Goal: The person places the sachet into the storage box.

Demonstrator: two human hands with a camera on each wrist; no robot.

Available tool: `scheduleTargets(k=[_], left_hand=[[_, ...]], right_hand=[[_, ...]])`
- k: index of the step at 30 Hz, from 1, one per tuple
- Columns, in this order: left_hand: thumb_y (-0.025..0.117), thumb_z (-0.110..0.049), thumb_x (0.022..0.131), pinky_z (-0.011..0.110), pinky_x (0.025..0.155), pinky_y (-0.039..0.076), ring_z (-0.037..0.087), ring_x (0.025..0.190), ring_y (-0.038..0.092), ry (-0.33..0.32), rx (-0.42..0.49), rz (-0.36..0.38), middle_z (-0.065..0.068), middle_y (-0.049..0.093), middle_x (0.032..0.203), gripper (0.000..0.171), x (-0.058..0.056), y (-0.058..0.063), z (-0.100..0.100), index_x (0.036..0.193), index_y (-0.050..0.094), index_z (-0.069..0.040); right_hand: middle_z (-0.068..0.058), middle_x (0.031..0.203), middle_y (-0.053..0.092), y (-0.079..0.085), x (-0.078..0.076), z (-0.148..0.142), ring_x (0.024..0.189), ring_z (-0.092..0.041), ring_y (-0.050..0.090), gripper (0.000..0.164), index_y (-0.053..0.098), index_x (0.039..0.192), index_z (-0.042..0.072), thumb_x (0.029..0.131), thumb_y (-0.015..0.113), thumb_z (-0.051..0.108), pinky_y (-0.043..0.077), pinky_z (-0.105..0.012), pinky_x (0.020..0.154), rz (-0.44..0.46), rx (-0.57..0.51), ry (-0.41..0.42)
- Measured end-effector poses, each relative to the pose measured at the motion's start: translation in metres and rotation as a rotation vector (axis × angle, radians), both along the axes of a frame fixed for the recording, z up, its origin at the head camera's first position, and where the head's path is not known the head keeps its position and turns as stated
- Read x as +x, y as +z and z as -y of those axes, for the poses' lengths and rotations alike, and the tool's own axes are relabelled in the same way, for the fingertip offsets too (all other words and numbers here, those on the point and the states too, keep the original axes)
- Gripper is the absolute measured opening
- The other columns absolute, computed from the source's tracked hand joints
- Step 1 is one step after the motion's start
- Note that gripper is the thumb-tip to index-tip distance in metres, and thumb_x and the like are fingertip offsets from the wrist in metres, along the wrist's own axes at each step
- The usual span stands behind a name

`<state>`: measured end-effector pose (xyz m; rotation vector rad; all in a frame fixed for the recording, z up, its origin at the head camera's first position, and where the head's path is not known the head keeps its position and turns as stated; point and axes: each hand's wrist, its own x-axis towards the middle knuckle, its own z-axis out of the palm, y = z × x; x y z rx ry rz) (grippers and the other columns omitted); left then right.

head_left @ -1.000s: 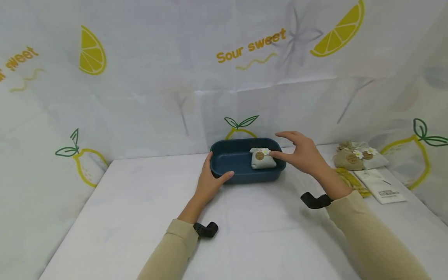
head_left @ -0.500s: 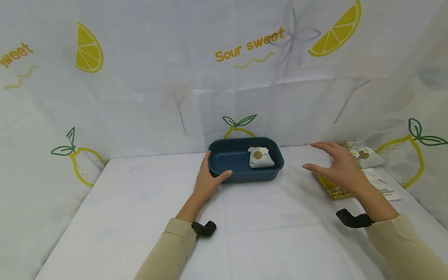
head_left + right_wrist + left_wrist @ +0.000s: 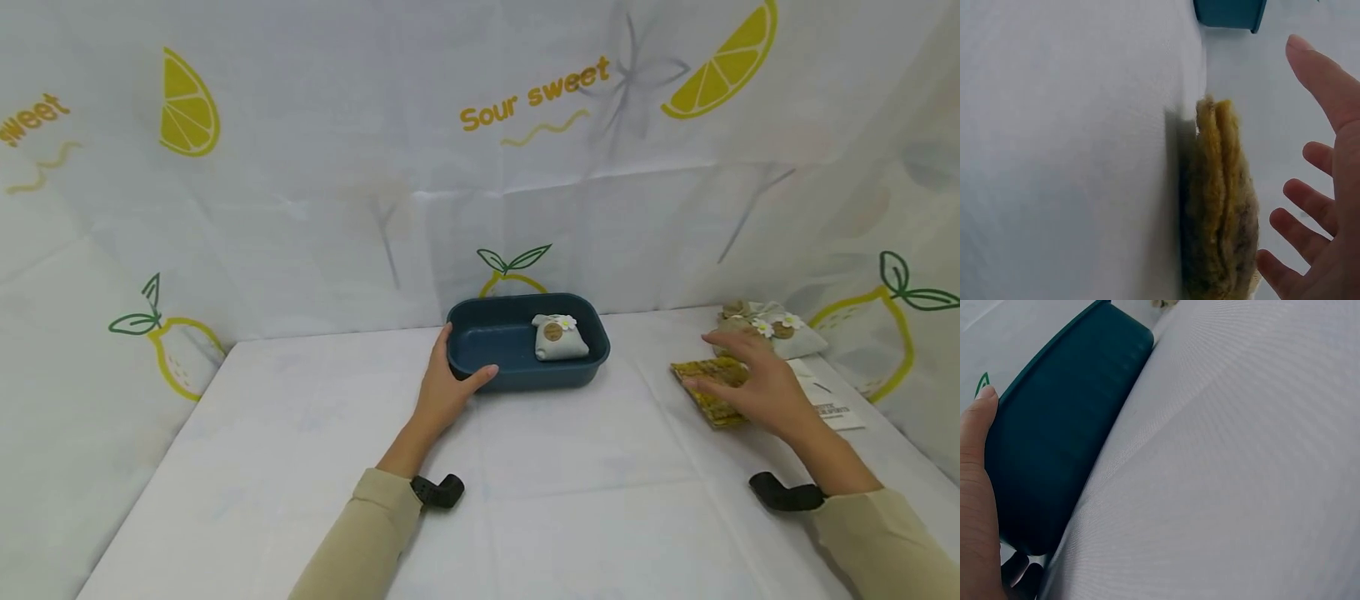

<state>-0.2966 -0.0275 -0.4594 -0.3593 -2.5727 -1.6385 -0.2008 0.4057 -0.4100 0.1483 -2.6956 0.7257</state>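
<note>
My left hand [image 3: 441, 385] holds the left end of a dark blue plastic bin [image 3: 517, 379], thumb along the front rim and fingers around the side. In the left wrist view the thumb lies against the bin wall [image 3: 1066, 425]. Inside the bin, toward its right end, sits a small pale grey-green pouch [image 3: 562, 343] with a round brown label and a daisy. My right hand [image 3: 768, 390] hovers with spread fingers over a folded, fuzzy yellow-brown cloth [image 3: 701, 375]. The right wrist view shows the layered cloth [image 3: 1219, 206] lying beside the fingers, with nothing in the hand.
Behind the right hand lie a tan pouch [image 3: 738, 312] and a pale pouch [image 3: 806, 340] with daisies. A flat white printed packet [image 3: 840, 412] is partly hidden by that hand. A lemon-print curtain [image 3: 315, 208] hangs behind the white-covered table [image 3: 337, 400].
My right hand has moved right, away from the pouch in the bin, to above the yellow cloth. The left hand stays at the bin.
</note>
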Motion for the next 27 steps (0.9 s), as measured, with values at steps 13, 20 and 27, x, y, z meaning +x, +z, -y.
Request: scheduleTargets(k=[13, 20, 27], left_hand=[[0.076, -0.057, 0.084, 0.058, 0.125, 0.023, 0.027, 0.158, 0.019, 0.006, -0.013, -0.005, 0.002, 0.018, 0.171, 0.108, 0.001, 0.001, 0.0, 0.164, 0.012, -0.025], [0.075, -0.059, 0.084, 0.058, 0.125, 0.023, 0.027, 0.158, 0.019, 0.007, -0.021, -0.009, 0.001, 0.017, 0.171, 0.108, -0.001, 0.0, -0.001, 0.164, 0.012, -0.026], [0.076, -0.057, 0.084, 0.058, 0.125, 0.023, 0.028, 0.158, 0.019, 0.004, -0.013, -0.011, 0.003, 0.017, 0.171, 0.108, 0.001, 0.001, 0.0, 0.164, 0.012, -0.023]], right_hand=[[-0.032, 0.143, 0.047, -0.025, -0.005, -0.008, 0.13, -0.059, 0.041, 0.078, 0.058, 0.138, 0.002, 0.075, 0.091, 0.032, 0.036, -0.075, 0.091, 0.004, 0.016, 0.037], [-0.036, 0.145, 0.044, -0.031, -0.003, -0.009, 0.129, -0.059, 0.041, 0.089, 0.051, 0.146, 0.002, 0.075, 0.089, 0.04, 0.035, -0.074, 0.095, 0.059, 0.047, -0.012], [-0.037, 0.146, 0.044, -0.032, -0.002, -0.007, 0.128, -0.06, 0.043, 0.087, 0.049, 0.147, 0.003, 0.079, 0.085, 0.045, 0.037, -0.072, 0.095, 0.098, 0.073, -0.037]])
